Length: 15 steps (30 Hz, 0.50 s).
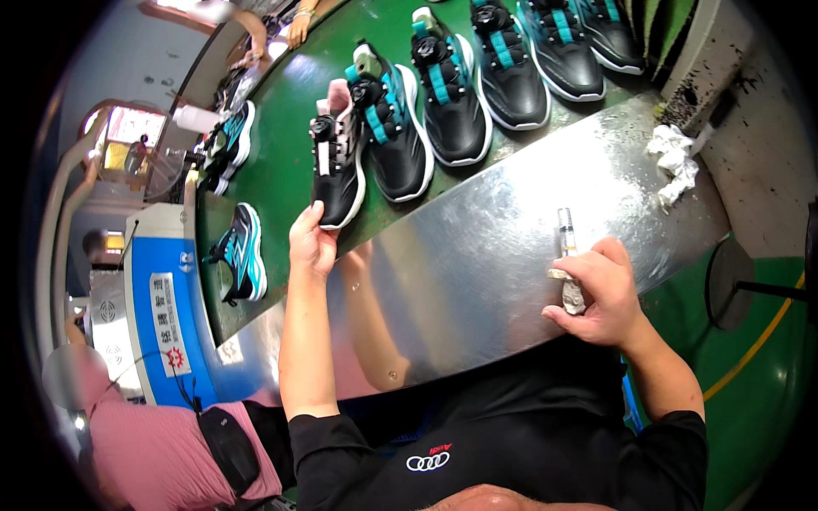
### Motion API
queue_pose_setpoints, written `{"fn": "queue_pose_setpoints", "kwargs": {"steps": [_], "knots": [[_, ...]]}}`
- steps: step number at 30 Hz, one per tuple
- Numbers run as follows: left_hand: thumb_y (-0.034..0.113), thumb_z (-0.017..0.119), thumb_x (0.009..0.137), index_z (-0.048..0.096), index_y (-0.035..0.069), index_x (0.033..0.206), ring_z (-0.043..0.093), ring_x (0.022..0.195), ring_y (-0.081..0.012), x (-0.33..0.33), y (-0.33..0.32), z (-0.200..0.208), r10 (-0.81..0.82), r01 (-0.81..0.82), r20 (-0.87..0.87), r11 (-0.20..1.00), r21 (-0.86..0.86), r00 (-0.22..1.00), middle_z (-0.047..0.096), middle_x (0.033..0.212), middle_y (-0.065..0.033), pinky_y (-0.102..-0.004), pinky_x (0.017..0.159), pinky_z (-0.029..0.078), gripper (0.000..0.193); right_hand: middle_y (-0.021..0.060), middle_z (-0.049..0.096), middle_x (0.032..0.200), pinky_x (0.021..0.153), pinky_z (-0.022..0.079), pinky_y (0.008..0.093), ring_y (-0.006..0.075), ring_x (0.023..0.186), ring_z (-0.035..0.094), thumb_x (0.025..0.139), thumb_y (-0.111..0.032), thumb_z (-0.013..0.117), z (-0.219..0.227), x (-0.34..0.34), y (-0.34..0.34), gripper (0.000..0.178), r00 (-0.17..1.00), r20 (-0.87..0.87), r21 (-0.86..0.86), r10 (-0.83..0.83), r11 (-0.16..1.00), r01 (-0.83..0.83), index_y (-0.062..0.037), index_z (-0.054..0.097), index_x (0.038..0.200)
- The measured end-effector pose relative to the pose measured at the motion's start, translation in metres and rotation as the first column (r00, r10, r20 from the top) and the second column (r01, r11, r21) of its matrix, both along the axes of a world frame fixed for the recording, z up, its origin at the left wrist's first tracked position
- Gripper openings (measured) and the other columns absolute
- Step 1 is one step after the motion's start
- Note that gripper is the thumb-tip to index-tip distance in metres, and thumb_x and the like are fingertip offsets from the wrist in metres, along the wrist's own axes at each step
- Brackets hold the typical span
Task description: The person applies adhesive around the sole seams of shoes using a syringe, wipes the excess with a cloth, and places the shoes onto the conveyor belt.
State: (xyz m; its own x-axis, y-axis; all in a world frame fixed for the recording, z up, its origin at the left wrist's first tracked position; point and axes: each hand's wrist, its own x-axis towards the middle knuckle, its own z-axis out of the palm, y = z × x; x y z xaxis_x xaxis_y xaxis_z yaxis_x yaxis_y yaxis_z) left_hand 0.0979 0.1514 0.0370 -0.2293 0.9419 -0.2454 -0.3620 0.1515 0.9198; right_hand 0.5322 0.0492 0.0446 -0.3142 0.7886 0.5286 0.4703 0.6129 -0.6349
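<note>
I see the camera high on the person's head, looking down past the black shirt [528, 430] to the near left hand [313, 245] and right hand [607, 291], with the green table [285, 128] farther off.

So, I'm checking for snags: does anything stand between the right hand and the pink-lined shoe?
Nothing visible stands on the metal ledge between the right hand and the pink-lined shoe. The left hand grips its toe; a teal-trimmed shoe sits close on its right.

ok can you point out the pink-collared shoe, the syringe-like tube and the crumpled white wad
Pink-collared shoe [336, 182], head view: on its black upper
Syringe-like tube [567, 242], head view: on its barrel
Crumpled white wad [677, 162], head view: middle of its folds
</note>
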Motion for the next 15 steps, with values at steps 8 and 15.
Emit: {"fn": "queue_pose_setpoints", "kwargs": {"steps": [8, 15], "knots": [[0.013, 0.057, 0.088, 0.052, -0.003, 0.114, 0.062, 0.097, -0.026, 0.012, 0.015, -0.006, 0.058, -0.051, 0.127, 0.997, -0.059, 0.99, 0.062, 0.108, -0.015, -0.0375, 0.087, 0.052, 0.031, -0.0008, 0.059, 0.077, 0.065, 0.036, 0.0337, 0.0215, 0.066, 0.046, 0.056, -0.026, 0.08, -0.006, 0.005, 0.002, 0.048, 1.0, 0.0, -0.017, 0.012, 1.0, -0.012, -0.0127, 0.061, 0.098], [0.019, 0.061, 0.087, 0.057, 0.002, 0.105, 0.064, 0.086, -0.0197, 0.025, 0.009, 0.003, -0.158, 0.111, -0.2, 0.967, -0.227, 0.967, 0.065, 0.097, -0.0086, -0.0337, 0.076, 0.053, 0.025, 0.0004, 0.058, 0.075, 0.065, 0.035, 0.0339, 0.022, 0.067, 0.046, 0.056, -0.025, 0.08, -0.004, 0.005, 0.004, 0.047, 0.999, -0.004, -0.031, 0.037, 0.999, -0.038, -0.0113, 0.061, 0.097]]}}
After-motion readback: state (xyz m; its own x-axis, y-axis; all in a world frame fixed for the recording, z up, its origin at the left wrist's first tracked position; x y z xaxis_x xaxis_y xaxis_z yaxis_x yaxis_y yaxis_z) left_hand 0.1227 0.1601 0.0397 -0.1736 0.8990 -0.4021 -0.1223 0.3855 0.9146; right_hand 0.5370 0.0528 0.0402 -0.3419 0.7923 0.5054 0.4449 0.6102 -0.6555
